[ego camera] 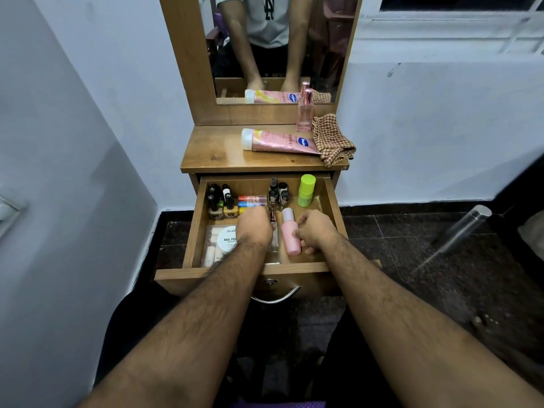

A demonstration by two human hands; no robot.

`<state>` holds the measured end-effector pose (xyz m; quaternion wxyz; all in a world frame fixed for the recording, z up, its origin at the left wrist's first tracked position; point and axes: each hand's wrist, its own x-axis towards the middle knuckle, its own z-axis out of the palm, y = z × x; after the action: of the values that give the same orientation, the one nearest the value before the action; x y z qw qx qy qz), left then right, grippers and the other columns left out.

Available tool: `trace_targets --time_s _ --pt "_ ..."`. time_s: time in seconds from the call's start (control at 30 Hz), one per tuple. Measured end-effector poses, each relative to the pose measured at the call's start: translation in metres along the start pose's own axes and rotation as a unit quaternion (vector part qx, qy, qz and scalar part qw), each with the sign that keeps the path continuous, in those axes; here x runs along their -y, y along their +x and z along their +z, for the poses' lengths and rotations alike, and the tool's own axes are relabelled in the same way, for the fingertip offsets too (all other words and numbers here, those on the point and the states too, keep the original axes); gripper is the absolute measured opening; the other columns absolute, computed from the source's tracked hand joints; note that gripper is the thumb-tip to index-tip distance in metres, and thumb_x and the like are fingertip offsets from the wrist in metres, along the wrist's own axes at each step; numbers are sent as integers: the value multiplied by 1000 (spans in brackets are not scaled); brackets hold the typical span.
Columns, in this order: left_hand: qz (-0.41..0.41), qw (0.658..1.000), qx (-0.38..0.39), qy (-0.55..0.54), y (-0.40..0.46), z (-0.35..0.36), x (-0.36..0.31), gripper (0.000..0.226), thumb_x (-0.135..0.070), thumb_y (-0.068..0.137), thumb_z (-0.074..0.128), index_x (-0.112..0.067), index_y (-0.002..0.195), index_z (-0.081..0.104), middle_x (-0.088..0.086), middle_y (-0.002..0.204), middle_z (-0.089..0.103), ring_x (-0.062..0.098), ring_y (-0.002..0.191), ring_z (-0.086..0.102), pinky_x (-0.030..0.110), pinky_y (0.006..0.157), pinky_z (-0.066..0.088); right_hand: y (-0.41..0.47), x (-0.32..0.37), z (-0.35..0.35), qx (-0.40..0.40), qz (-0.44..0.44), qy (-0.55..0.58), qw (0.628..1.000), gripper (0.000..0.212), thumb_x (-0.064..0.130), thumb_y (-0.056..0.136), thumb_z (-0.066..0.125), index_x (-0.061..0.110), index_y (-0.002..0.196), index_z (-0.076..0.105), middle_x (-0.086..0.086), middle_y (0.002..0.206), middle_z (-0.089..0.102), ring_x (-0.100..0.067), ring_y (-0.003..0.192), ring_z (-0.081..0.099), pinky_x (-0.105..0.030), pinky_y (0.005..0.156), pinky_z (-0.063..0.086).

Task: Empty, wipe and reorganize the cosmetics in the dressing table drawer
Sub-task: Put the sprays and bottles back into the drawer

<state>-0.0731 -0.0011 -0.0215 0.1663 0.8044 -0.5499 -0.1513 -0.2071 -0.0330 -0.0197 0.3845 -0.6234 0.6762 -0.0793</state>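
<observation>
The drawer [331, 195] is standing open below the tabletop [217, 151]. On top, a tube [279, 141] is lying before a perfume bottle [305, 113], a cloth [332, 139] at its right. Inside, nail polishes [220, 201] are sitting back left (a capped bottle [306, 190] back right), a lying bottle [289, 234] front right.

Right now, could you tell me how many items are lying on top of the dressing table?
3: a pink tube lying flat, a pink glass bottle upright behind it, and a checked cloth at the right edge. Nothing seems hidden.
</observation>
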Motion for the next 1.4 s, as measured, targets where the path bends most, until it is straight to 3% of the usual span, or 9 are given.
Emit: trace_targets --time_s 0.13,0.27,0.5,0.77,1.1,1.2,1.3,1.4 --pt "-4 1000 -7 -4 0 1 1 11 -20 91 69 -11 97 72 5 94 70 15 80 57 26 69 45 1 0 2 -1 1 3 1000 18 17 90 70 20 100 55 -9 98 66 -25 74 73 -39 60 63" --pt "-2 1000 -6 2 1 1 1 14 -23 89 72 -12 97 74 6 95 72 20 90 65 29 73 49 2 0 4 -1 -10 -2 1000 16 18 92 67 20 103 55 -9 93 67 -25 74 73 -37 58 62" --pt "-2 1000 -5 5 2 3 3 12 -23 89 72 -14 97 74 3 93 71 16 83 61 27 69 46 5 0 5 28 -20 5 999 19 17 95 64 16 109 52 -11 79 71 -23 68 74 -38 64 63" --pt "-1 1000 -3 3 2 4 3 12 -23 90 71 -14 98 73 3 93 70 15 83 61 27 71 48 5 -1 6 16 -30 12 999 19 16 94 65 15 108 53 -13 86 70 -19 59 68 -37 60 62" --pt "2 1000 -1 1 1 1 4 13 -24 88 72 -15 97 74 4 95 71 20 90 65 30 74 50 0 0 3 -4 -33 11 999 20 24 92 68 17 105 55 -11 87 69 -25 72 74 -42 63 63" --pt "10 1000 -8 8 0 0 2 12 -20 91 68 -15 100 73 6 96 71 22 91 66 30 74 50 -2 1 2 -20 -40 18 999 19 24 91 69 17 101 55 -10 91 68 -24 74 73 -43 62 63" --pt "28 999 -30 -16 -1 -3 -1 15 -22 91 66 -16 104 72 7 99 71 25 96 66 33 79 53 -4 2 -2 -63 -76 5 995 16 26 90 70 17 99 60 -5 93 67 -24 81 70 -43 72 62" --pt "65 993 -62 -70 -2 -6 -5 15 -18 90 65 -20 104 71 3 100 72 22 95 66 34 80 54 -9 5 -7 -144 -135 -6 980 10 29 90 68 21 94 63 2 95 67 -13 82 61 -30 72 51"
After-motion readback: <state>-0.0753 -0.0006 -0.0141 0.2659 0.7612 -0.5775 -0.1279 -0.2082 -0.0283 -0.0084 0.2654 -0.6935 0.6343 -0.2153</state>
